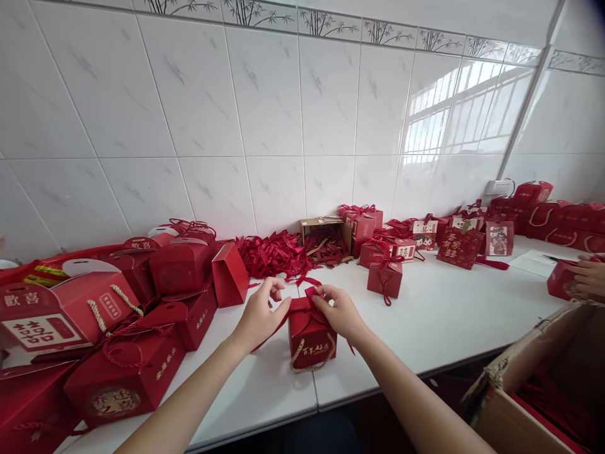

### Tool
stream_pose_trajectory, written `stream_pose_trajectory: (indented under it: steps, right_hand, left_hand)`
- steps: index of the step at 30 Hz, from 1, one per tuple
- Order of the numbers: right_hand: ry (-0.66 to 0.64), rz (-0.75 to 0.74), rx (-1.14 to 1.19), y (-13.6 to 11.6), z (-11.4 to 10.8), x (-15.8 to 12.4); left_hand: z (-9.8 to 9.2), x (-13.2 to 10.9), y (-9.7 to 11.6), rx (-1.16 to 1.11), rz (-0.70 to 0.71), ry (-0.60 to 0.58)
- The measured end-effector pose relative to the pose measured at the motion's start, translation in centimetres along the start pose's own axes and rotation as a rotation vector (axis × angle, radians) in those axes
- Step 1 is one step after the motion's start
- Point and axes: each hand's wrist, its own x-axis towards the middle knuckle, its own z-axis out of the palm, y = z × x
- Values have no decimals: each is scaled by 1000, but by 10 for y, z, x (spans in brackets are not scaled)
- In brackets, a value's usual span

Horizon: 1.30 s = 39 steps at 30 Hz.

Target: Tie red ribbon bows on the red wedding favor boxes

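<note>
A small red gift box [312,337] with gold lettering and a rope handle stands on the white counter [425,328] near its front edge. My left hand [259,315] pinches the red ribbon [302,304] at the box's top left. From the other side my right hand [341,312] pinches the same ribbon at the top right. Both hands are closed on the ribbon, right above the box.
Larger red gift boxes [118,372] crowd the counter's left. A heap of loose red ribbons [274,252] and a small cardboard box [321,230] sit by the tiled wall. Tied boxes [385,277] stand to the right. Another person's hand [586,277] and an open carton [534,391] are at the right edge.
</note>
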Motion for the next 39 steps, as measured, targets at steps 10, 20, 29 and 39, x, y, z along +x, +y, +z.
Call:
stream_pose_trajectory:
  steps: [10, 20, 29, 39]
  right_hand:
    - [-111, 12, -11, -7, 5, -6]
    - [87, 86, -252, -14, 18, -10]
    - [76, 57, -246, -12, 16, -14]
    - [62, 95, -182, -13, 15, -14]
  left_hand:
    - [14, -5, -22, -345, -359, -369]
    - [-5, -9, -20, -549, -573, -344]
    - [-5, -17, -28, -564, -727, -427]
    - [-23, -10, 4, -411, -372, -162]
